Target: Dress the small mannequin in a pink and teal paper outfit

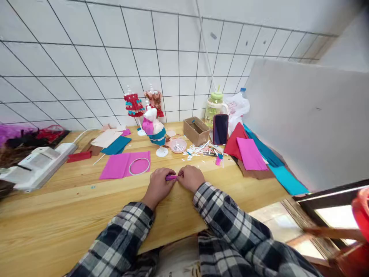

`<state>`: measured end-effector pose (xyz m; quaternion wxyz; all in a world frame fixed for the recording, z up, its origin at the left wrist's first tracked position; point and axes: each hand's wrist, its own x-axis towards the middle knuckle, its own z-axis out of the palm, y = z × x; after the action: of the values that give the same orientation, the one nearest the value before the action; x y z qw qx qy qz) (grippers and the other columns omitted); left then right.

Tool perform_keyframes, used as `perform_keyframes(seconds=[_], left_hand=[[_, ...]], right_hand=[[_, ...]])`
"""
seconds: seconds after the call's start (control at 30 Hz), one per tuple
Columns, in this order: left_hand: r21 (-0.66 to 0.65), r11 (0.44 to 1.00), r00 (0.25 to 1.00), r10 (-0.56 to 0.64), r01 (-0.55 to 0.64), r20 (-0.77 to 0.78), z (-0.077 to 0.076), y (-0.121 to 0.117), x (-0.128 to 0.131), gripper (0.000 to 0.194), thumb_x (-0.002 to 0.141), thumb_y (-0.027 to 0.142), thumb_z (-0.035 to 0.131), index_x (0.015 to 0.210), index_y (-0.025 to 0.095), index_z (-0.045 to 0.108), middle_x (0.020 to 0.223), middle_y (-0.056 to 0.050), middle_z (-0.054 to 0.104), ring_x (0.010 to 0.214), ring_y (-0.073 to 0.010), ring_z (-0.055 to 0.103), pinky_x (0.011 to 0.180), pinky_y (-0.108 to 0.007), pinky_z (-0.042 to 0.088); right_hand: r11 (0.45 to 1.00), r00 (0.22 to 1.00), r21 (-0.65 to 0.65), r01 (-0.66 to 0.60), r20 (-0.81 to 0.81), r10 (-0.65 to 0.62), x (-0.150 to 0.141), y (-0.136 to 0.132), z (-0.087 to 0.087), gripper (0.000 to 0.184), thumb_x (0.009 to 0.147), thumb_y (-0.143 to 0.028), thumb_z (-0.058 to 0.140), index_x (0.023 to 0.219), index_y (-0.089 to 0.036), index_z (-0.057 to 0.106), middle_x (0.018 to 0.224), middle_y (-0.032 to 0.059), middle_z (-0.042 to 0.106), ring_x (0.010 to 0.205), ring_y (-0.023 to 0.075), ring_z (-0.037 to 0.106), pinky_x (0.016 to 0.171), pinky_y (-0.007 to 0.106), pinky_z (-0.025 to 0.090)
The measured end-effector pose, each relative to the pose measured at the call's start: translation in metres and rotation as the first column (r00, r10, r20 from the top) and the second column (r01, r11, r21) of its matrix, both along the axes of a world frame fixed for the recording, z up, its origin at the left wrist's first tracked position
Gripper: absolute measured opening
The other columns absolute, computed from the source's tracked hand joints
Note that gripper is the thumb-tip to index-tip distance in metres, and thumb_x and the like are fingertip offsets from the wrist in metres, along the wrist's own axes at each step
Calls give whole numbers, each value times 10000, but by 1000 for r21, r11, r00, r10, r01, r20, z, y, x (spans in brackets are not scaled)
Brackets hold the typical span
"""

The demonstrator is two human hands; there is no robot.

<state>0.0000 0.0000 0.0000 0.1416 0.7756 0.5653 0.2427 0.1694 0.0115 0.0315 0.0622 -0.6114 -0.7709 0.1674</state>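
Note:
Between my two hands, low over the wooden table (115, 207), is a small magenta strip (170, 177), likely paper or thin cloth. My left hand (160, 185) is closed on its left part, fingers curled. The fingertips of my right hand (190, 177) pinch its right end. Most of the strip is hidden by my fingers. Just beyond my left hand lies a magenta sheet (113, 166) with a silvery ring (139, 166) on it. Farther back, a small dress form (157, 130) wears white, magenta and teal pieces.
Two more dressed forms stand behind, one red (133, 104), one brown (155, 99). A pink dish (178, 146), scattered paper bits (198, 150), a cardboard box (196, 132), a phone (220, 129) and a green-lidded jug (215, 105) line the back. Coloured sheets (251, 154) lie right; a power strip (43, 169) left.

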Motion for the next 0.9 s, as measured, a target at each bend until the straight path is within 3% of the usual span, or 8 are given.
perform_keyframes(seconds=[0.2, 0.43, 0.53, 0.7, 0.9], left_hand=[[2, 1000, 1000, -12, 12, -7, 5, -4, 2, 202, 798, 319, 629, 983, 254, 677, 1025, -39, 691, 1006, -250, 578, 893, -409, 397], [48, 994, 995, -98, 97, 2, 14, -9, -13, 374, 789, 393, 656, 1142, 268, 645, 1225, -49, 624, 1177, -260, 506, 1016, -435, 326], [27, 998, 999, -49, 50, -24, 12, -6, -15, 335, 796, 413, 652, 1100, 273, 673, 1172, -43, 651, 1143, -263, 532, 1001, -443, 322], [-15, 999, 996, 46, -47, -76, 12, -4, -11, 189, 833, 394, 598, 938, 294, 719, 997, -20, 694, 1006, -256, 596, 962, -474, 300], [4, 998, 991, 66, -66, -120, 13, -7, -10, 193, 821, 381, 590, 937, 274, 701, 939, -39, 692, 971, -272, 598, 907, -454, 321]], right_hand=[[998, 998, 10, -65, 21, 65, -7, 0, 1, 175, 851, -279, 571, 869, -177, 713, 947, 108, 692, 929, 240, 622, 782, 340, 421], [990, 993, 111, -90, -62, 97, 1, -18, -3, 139, 910, -272, 550, 953, -194, 657, 1008, 77, 649, 1014, 223, 557, 859, 339, 385], [991, 990, 111, -73, -112, 85, 5, -16, -8, 141, 909, -302, 563, 938, -211, 666, 984, 56, 657, 989, 208, 565, 853, 316, 392], [993, 975, 89, -80, -198, 96, 9, -3, -11, 258, 940, -295, 500, 1118, -202, 662, 1014, 62, 691, 967, 187, 605, 856, 291, 415], [986, 945, 41, -159, -282, 164, 16, 9, -10, 261, 917, -240, 495, 1030, -245, 730, 1022, 29, 732, 953, 170, 642, 824, 263, 443]])
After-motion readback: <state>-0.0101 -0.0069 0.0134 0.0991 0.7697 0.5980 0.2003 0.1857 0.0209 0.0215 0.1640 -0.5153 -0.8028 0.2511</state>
